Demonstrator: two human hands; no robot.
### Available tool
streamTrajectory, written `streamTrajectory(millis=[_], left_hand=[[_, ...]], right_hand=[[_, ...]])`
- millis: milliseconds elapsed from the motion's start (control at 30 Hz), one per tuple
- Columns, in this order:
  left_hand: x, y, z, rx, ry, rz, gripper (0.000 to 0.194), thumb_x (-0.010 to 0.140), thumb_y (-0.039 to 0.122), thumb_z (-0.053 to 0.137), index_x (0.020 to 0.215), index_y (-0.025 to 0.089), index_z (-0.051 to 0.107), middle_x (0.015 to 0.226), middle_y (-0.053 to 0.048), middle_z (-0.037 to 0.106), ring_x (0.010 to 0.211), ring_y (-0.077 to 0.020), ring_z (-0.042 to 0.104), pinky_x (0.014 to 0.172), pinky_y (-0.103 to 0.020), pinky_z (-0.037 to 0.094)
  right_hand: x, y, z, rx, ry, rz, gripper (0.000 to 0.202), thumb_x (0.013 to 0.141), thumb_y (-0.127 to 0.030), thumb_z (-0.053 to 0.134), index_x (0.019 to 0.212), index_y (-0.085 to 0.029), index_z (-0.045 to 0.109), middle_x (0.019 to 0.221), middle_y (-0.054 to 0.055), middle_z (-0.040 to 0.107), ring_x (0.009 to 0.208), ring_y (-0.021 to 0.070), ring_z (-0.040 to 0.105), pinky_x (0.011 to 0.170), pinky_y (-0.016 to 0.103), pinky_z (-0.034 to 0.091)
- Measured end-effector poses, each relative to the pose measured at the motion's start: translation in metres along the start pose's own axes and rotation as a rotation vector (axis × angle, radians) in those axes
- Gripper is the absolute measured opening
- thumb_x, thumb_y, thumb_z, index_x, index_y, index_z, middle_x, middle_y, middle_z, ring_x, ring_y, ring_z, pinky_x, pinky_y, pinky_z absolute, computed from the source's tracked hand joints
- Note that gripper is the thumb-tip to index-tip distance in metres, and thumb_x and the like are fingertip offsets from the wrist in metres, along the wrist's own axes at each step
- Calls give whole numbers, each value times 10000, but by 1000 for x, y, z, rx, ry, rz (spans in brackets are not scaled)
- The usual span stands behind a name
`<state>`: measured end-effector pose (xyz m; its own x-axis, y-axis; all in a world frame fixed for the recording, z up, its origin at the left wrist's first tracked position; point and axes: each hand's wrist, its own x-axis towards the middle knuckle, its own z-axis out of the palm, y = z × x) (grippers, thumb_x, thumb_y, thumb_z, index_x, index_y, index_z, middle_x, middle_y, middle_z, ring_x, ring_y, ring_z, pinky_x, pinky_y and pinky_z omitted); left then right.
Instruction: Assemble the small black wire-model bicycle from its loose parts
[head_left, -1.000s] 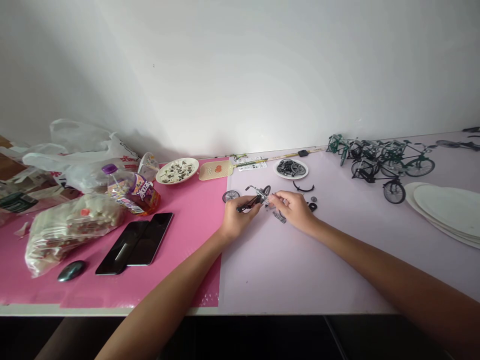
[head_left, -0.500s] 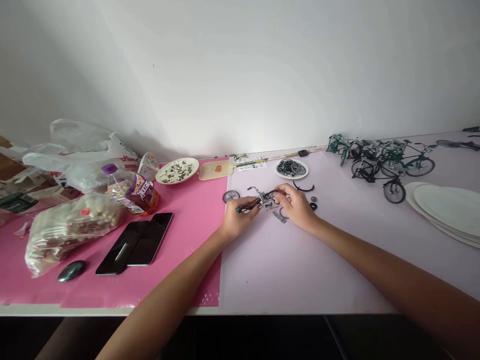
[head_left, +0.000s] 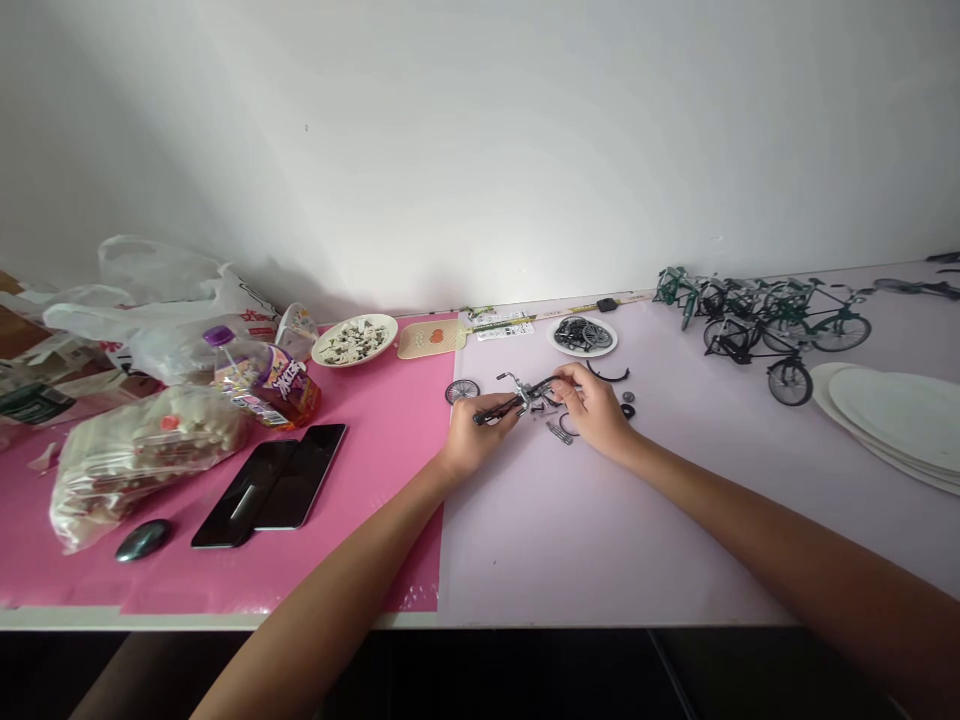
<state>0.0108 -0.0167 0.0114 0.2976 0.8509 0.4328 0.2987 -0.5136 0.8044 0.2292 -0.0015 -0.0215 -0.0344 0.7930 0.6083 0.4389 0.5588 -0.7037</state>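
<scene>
My left hand is closed around a black toy bicycle frame with silver handlebars. A curved black mudguard is pinched between the thumb and fingers of my right hand. Its far end meets the front of the frame; whether it is attached I cannot tell. Just beyond my left hand lies a small spoked wheel. Under and beside my right hand are a small grey ribbed part, a thin dark hoop and a black ring. Another curved black strip lies behind it.
A white plate of black bicycle parts stands behind my hands. Assembled toy bicycles and stacked white plates occupy the right. Leftward are a plate of small pale pieces, a bottle, two phones, a mouse and bags.
The mudguard in my right hand has tilted and risen slightly, and more of its curve shows. My left hand and the frame stay almost where they were.
</scene>
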Motion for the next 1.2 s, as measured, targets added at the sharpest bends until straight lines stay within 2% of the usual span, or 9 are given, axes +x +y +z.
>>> streamTrajectory(millis=[200,433,667,1033,1200], left_hand=[[1,1,-1,0,3,4,352,908,451,694,753,137,728,736,-52,688,672,-148,564,649,-253,472],[0,0,-2,7,-22,19,350,901,465,701,774,140,738,738,-48,699,682,-157,579,639,-253,475],[1,1,-2,-4,-28,-7,330,908,438,700,772,139,735,730,-40,674,652,-133,532,626,-248,449],[1,4,0,-25,1,-64,317,868,444,723,822,134,772,665,-12,606,592,-110,458,567,-242,394],[3,3,1,-47,39,-95,334,847,458,739,796,129,749,630,-1,554,594,-112,439,568,-243,382]], right_hand=[[1,-3,0,-18,-7,-21,282,1025,-483,526,978,-224,627,887,62,722,731,205,699,609,312,557],[0,-3,2,-20,13,-34,338,1018,-553,520,963,-240,636,850,48,717,718,202,702,579,310,584],[0,-5,1,-27,-1,-36,319,1020,-530,525,968,-237,639,836,51,710,713,206,703,555,316,562],[0,-6,2,-18,-13,-20,307,1013,-506,546,966,-220,647,837,58,716,730,207,704,591,298,532],[0,-11,-2,-57,18,-17,277,983,-483,609,1067,-219,620,806,31,687,732,186,667,647,284,517]])
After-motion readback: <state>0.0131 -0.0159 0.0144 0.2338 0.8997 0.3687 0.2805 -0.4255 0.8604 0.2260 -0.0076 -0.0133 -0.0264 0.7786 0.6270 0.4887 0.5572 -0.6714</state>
